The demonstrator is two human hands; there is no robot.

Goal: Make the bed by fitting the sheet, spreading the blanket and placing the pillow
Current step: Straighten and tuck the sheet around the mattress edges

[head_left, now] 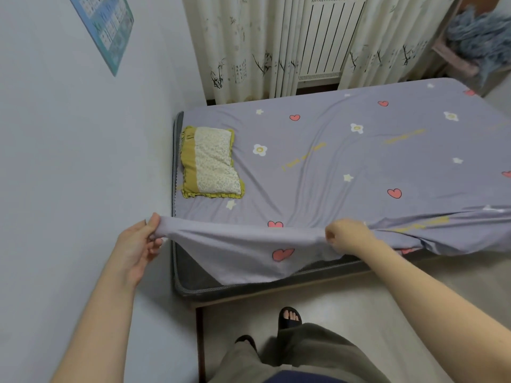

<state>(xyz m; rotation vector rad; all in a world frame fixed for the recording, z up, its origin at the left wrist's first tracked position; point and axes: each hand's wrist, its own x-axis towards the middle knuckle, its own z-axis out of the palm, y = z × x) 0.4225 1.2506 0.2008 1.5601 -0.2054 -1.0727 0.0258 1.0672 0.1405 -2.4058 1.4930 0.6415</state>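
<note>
Sheet (345, 161), lilac with hearts, stars and flowers, covers most of the bed and runs out of view at 3 o'clock. Its near corner at 7 o'clock is lifted off the dark mattress (193, 275), leaving that corner bare. Yellow writing is printed across the sheet, but it is too blurred to read. The curtains (240, 45) at 12 o'clock carry bamboo drawings and small columns of characters, too small to make out, and they partly hide a white radiator (329, 37). A blue poster (106, 26) on the wall at 11 o'clock is cut off at the top, its print illegible. The pillow (210, 163), yellow-edged with a pale flowered middle, lies on the sheet at 10 o'clock, beside the wall. The right hand (348, 234) has a closed grip bunching the sheet's edge; the left hand (138, 244) pinches the lifted corner between thumb and fingers.
</note>
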